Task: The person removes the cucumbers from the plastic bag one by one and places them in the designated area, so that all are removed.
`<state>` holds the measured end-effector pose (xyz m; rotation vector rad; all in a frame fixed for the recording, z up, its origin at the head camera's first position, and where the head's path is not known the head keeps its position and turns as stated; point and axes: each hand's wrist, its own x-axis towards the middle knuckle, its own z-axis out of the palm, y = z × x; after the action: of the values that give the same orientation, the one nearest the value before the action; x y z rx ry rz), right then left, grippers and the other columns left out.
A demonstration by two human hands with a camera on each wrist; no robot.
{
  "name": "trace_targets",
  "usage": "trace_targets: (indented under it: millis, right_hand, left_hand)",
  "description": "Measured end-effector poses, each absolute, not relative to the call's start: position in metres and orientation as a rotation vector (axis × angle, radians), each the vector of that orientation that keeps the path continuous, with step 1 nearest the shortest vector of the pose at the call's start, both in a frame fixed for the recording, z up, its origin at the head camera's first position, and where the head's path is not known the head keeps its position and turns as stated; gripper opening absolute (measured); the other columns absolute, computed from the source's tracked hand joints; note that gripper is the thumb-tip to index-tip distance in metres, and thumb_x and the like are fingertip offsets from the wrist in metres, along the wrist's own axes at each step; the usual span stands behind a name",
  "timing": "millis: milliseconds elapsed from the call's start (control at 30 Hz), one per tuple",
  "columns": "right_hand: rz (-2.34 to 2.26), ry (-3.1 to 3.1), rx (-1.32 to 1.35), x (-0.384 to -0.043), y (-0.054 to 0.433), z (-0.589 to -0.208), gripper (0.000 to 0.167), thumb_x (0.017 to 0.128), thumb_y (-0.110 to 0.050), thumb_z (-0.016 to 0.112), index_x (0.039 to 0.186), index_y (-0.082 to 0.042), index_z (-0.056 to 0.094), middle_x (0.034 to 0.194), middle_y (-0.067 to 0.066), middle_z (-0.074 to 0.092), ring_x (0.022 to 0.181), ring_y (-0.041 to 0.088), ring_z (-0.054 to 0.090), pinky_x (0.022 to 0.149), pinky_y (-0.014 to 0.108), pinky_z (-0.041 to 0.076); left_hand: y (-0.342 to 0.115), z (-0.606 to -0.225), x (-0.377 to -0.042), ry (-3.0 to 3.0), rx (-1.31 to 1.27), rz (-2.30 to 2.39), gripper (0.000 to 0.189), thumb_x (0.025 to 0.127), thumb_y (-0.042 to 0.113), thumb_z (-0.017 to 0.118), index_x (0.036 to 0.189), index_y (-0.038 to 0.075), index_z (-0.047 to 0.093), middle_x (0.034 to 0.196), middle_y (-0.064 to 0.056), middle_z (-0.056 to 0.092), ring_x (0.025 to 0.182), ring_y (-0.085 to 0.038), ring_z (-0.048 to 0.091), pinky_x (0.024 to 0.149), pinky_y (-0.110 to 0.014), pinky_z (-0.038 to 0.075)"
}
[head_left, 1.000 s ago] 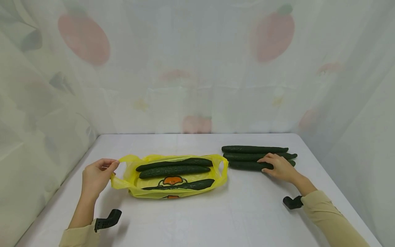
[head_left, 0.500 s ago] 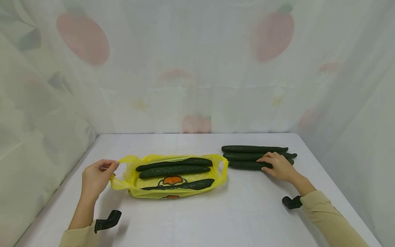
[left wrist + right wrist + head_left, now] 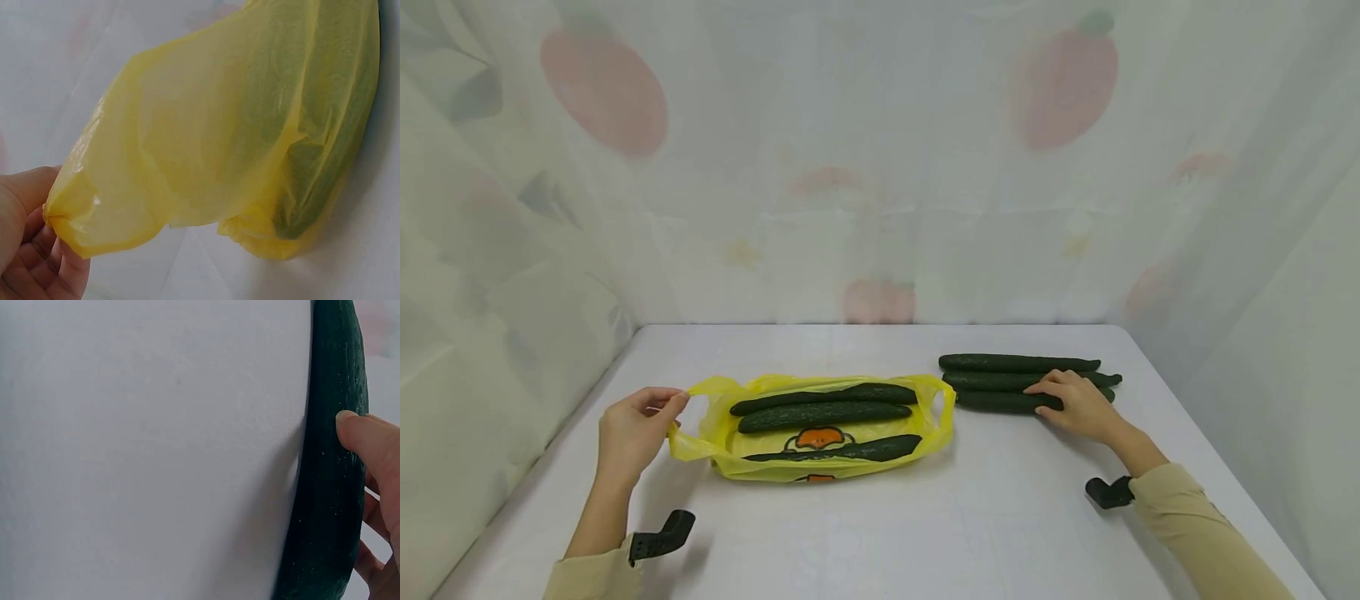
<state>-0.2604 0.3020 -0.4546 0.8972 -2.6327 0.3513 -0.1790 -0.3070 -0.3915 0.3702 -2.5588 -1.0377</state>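
On the left, my left hand (image 3: pixel 634 429) pinches the handle of a yellow plastic bag (image 3: pixel 752 471) between thumb and fingers, drawing it out to the side. Three dark green cucumbers lie in the bag, two together at the back, one along the front (image 3: pixel 880 448), partly covered by plastic. At the right my right hand (image 3: pixel 1078 406) grips the nearest cucumber (image 3: pixel 1000 402) of a row of three. The right wrist view shows my thumb pressed on the near side of this cucumber (image 3: pixel 328 487), fingers round its far side. The left wrist view shows the stretched handle (image 3: pixel 112 206).
Behind the gripped cucumber lie a middle cucumber (image 3: pixel 988 381) and a back one (image 3: pixel 1018 362). Bag and cucumbers rest on a white table (image 3: pixel 880 533). A pale curtain with fruit prints (image 3: pixel 880 167) hangs behind, with more cloth at both sides.
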Motion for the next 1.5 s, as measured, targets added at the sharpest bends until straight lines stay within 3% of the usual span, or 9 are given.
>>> trace_targets:
  millis: [700,1167,1500]
  right_hand:
    - [0.434,-2.606,0.895,-0.262,0.293,-0.445,0.031,0.078,-0.014,0.073,0.108,-0.012,0.066,0.100,0.005,0.062,0.089,0.027,0.058,0.069,0.043,0.046]
    - [0.587,-2.589,0.907,-0.261,0.283,-0.425,0.036,0.080,-0.009,0.070,0.115,-0.007,0.061,0.105,0.008,0.064,0.095,0.024,0.061,0.081,0.043,0.049]
    - [0.627,-2.513,0.938,-0.263,0.269,-0.411,0.037,0.080,-0.009,0.071,0.116,-0.009,0.061,0.105,0.007,0.064,0.095,0.023,0.061,0.074,0.040,0.051]
  left_hand:
    - [-0.307,-0.392,-0.180,-2.571,0.370,-1.044,0.039,0.087,0.043,0.058,0.099,0.007,0.068,0.083,-0.009,0.067,0.058,-0.001,0.057,0.048,-0.022,0.046]
    - [-0.306,-0.390,-0.180,-2.576,0.377,-1.041,0.040,0.087,0.044,0.058,0.100,0.007,0.068,0.087,-0.010,0.066,0.060,-0.001,0.056,0.048,-0.022,0.045]
    - [-0.306,-0.390,-0.180,-2.573,0.379,-1.045,0.041,0.087,0.044,0.058,0.100,0.007,0.067,0.089,-0.013,0.067,0.060,0.000,0.056,0.048,-0.022,0.045]
